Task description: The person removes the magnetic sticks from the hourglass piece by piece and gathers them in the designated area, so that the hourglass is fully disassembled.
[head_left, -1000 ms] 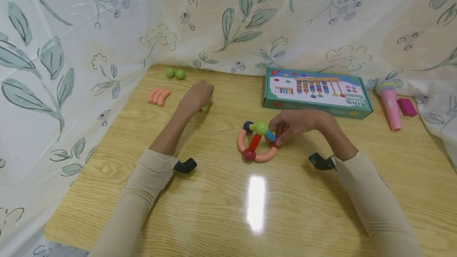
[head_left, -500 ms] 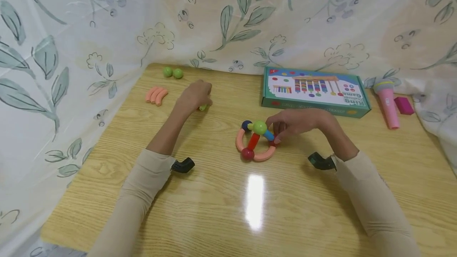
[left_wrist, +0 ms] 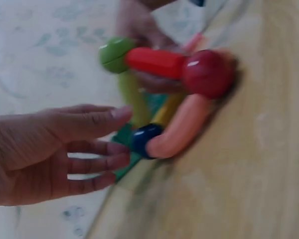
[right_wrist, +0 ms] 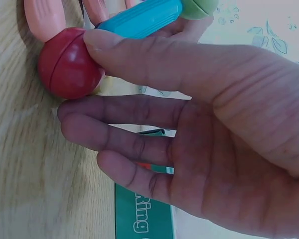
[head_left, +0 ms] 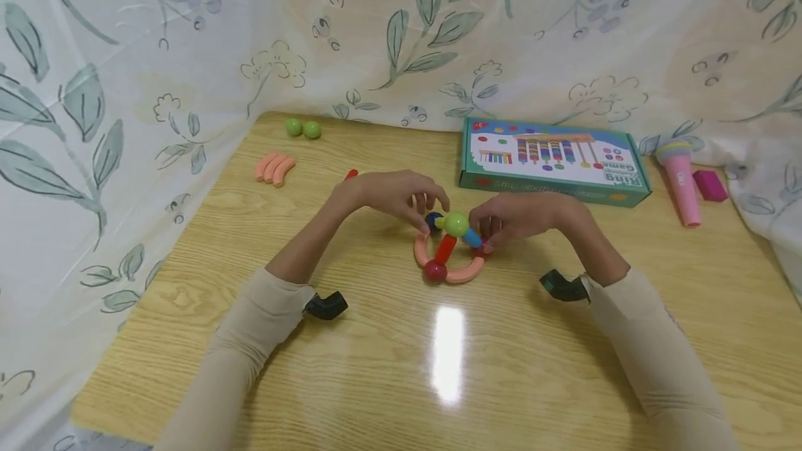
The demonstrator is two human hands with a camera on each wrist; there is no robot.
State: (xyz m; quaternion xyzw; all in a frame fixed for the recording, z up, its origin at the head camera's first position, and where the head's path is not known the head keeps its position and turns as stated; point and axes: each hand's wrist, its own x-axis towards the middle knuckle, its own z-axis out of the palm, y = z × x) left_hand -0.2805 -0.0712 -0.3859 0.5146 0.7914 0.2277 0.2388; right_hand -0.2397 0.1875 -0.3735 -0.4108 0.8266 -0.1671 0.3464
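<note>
A pyramid-like frame of balls and sticks stands on the table: a light-green ball [head_left: 456, 224] on top, a red stick [head_left: 446, 249], a blue stick [right_wrist: 142, 19], a yellow-green stick [left_wrist: 132, 97], and curved salmon sticks [head_left: 465, 272] along the base. Thumb and fingers of my right hand [head_left: 516, 218] pinch a red ball [right_wrist: 72, 63] at a base corner. My left hand [head_left: 401, 195] reaches to the navy ball [left_wrist: 147, 140] at another corner, fingers loosely spread and fingertips right beside it. A second red ball [head_left: 435, 271] forms the near corner.
Curved salmon sticks [head_left: 274, 168] and two green balls [head_left: 303, 129] lie at the back left. A red stick [head_left: 351, 174] end shows behind my left wrist. The game box [head_left: 554, 161], pink toy microphone [head_left: 681, 183] and magenta block [head_left: 711, 186] are at the back right.
My left hand has left the small yellow-green piece at the back left and moved right to the frame's navy ball. The right hand stays on its red ball.
</note>
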